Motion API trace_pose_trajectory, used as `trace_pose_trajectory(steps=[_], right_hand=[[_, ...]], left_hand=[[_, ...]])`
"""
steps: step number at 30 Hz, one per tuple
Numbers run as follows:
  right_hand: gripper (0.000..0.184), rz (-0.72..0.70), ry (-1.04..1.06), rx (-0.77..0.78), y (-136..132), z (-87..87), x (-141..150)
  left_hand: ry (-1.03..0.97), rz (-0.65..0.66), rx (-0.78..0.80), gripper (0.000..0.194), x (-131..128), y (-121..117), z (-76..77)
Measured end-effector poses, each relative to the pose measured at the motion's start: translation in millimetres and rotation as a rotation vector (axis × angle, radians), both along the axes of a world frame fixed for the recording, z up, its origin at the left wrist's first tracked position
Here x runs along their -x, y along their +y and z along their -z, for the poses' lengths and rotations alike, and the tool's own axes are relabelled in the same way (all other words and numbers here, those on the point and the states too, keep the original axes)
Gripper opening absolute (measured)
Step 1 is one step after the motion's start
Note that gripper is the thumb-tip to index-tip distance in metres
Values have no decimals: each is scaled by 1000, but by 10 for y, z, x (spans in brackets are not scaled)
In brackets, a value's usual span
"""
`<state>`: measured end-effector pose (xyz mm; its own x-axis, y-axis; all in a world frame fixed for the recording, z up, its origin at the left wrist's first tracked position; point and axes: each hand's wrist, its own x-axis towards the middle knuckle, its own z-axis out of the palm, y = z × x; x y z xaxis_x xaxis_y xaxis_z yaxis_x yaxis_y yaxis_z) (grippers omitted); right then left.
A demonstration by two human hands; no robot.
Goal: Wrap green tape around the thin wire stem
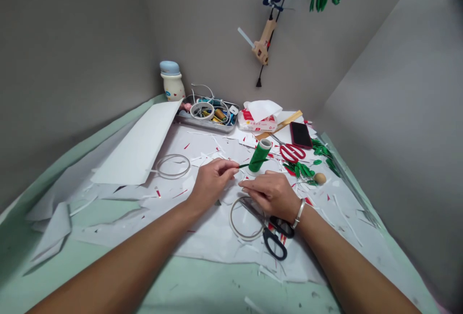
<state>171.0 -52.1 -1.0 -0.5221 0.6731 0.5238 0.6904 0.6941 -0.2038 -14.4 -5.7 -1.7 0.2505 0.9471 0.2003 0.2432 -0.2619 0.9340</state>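
Note:
My left hand (pixel 213 179) is closed in a pinch on a thin green stem (pixel 245 165) that runs toward the green tape roll (pixel 259 156) standing upright just beyond. My right hand (pixel 269 192) lies beside it, palm down with fingers curled together; whether it holds anything is hidden. It rests over black-handled scissors (pixel 275 237) and a clear tape ring (pixel 248 218). White paper sheets (pixel 202 237) littered with scraps cover the green table.
Red scissors (pixel 292 151), green paper leaves (pixel 302 169), a small wooden ball (pixel 320 178), a phone (pixel 300 134), a tissue pack (pixel 258 120), a metal tray of supplies (pixel 208 118), a folded white card (pixel 139 145), another ring (pixel 172 165). A glue gun (pixel 263 44) hangs on the wall.

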Motion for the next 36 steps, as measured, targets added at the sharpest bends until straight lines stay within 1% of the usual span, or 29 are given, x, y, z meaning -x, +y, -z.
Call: trace_pose_trajectory(steps=[3, 6, 8, 10, 13, 16, 22, 24, 26, 31, 33, 36], right_hand=[[18, 2, 82, 12, -7, -1, -10], [18, 10, 126, 27, -10, -6, -21], [18, 29, 132, 33, -8, -14, -29], [18, 69, 149, 42, -1, -26, -36], [16, 119, 193, 75, 15, -41, -47], [15, 127, 254, 125, 26, -46, -52], [15, 109, 392, 237, 24, -42, -48], [15, 102, 387, 227, 29, -49, -54], [15, 102, 353, 185, 38, -65, -68], [16, 176, 187, 61, 76, -108, -132], [15, 182, 172, 73, 102, -110, -170], [15, 193, 209, 123, 151, -94, -236]], left_hand=[[105, 10, -143, 18, 12, 2, 10], [207, 49, -292, 17, 16, 15, 35], [259, 78, -356, 17, 13, 20, 49], [297, 79, -389, 18, 10, 19, 55], [324, 31, -398, 19, 7, 11, 55], [338, -2, -383, 20, 1, 5, 56], [394, 41, -364, 20, -21, -4, 84], [403, 56, -374, 20, -23, -7, 97], [420, 69, -381, 19, -23, -10, 107], [451, 66, -347, 18, -18, -16, 87], [434, 42, -322, 18, -19, -17, 58], [399, 1, -277, 17, -22, -10, 24]])
